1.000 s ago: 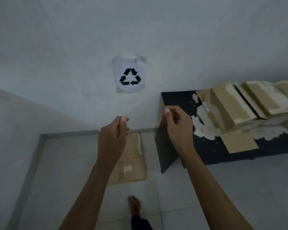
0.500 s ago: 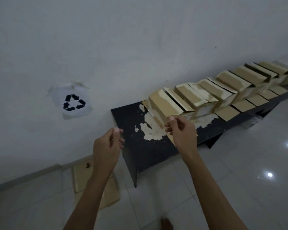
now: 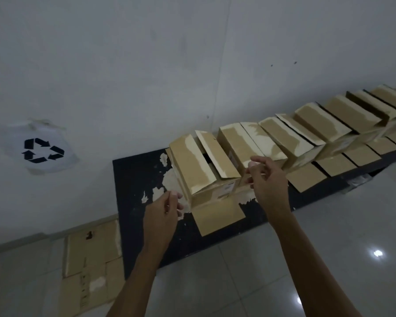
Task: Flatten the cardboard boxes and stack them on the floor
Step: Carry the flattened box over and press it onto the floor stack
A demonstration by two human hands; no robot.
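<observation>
I see the nearest open brown cardboard box (image 3: 204, 170) at frame centre on the black table (image 3: 135, 177), long axis running away toward the wall. My left hand (image 3: 162, 209) and right hand (image 3: 268, 179), loosely curled, empty, flank it; right nearer.

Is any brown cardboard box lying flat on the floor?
Yes, flattened brown cardboard lies on the grey tiled floor beside the black bench.
</observation>
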